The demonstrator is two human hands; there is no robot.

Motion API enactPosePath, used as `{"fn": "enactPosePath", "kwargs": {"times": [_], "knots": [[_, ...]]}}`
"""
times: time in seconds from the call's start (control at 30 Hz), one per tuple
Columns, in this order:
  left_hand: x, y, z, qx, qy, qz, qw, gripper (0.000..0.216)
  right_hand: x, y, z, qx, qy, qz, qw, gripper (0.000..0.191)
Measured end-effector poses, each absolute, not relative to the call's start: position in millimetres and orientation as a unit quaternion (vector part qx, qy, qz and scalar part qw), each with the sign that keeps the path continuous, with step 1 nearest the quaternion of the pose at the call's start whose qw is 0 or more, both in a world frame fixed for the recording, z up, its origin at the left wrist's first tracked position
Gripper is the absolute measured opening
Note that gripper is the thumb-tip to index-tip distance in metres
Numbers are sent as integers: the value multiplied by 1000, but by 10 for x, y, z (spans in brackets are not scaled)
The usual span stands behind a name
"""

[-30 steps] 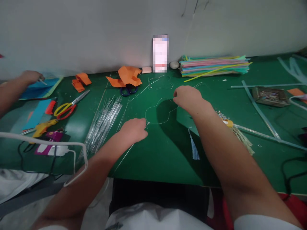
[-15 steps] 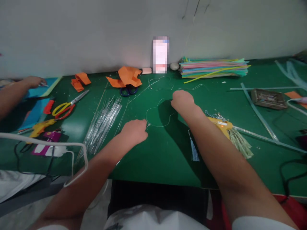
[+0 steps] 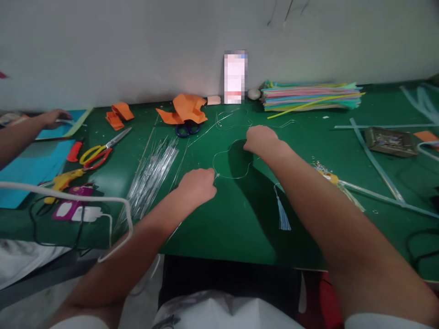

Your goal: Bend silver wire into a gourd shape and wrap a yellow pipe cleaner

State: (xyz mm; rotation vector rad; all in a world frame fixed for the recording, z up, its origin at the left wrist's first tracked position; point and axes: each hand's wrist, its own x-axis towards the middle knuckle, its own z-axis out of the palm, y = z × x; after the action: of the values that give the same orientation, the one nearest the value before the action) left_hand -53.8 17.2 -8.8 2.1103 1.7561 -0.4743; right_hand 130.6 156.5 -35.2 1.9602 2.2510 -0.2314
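Observation:
A thin silvery wire (image 3: 236,177), bent into a curvy loop, lies between my hands over the green table. My left hand (image 3: 198,186) is closed in a pinch at its twisted lower-left end. At the loop's upper right, my right hand (image 3: 261,140) pinches the wire too; its fingertips are partly hidden. Behind the hands rests another bent wire shape (image 3: 236,127). Left of my left hand is a bundle of straight silvery wires (image 3: 152,176). A blue tassel (image 3: 283,212) lies under my right forearm.
At left are scissors (image 3: 106,148), a yellow glue gun (image 3: 66,180), a purple power strip (image 3: 73,201) and a co-worker's hand (image 3: 56,119). Orange paper (image 3: 188,108) covers dark-handled scissors. A phone (image 3: 235,77) leans on the wall by pipe cleaners (image 3: 312,97). A small tray (image 3: 389,141) sits right.
The view has shifted slightly, moving things right in the picture. My right forearm covers more of the yellow glue gun and pale tassel. Both hands keep their pinch on the wire.

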Motion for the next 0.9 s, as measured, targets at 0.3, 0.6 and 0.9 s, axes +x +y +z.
{"fn": "enactPosePath", "kwargs": {"times": [0.3, 0.6, 0.9], "knots": [[-519, 316, 122, 752, 630, -139, 135, 24, 1572, 1477, -6, 670, 740, -52, -17, 24], [-546, 724, 165, 750, 648, -118, 63, 28, 2090, 1194, 99, 692, 685, -109, -201, 29], [-635, 913, 374, 744, 664, -78, 22, 25, 2036, 760, -56, 643, 709, -129, -261, 25]]}}
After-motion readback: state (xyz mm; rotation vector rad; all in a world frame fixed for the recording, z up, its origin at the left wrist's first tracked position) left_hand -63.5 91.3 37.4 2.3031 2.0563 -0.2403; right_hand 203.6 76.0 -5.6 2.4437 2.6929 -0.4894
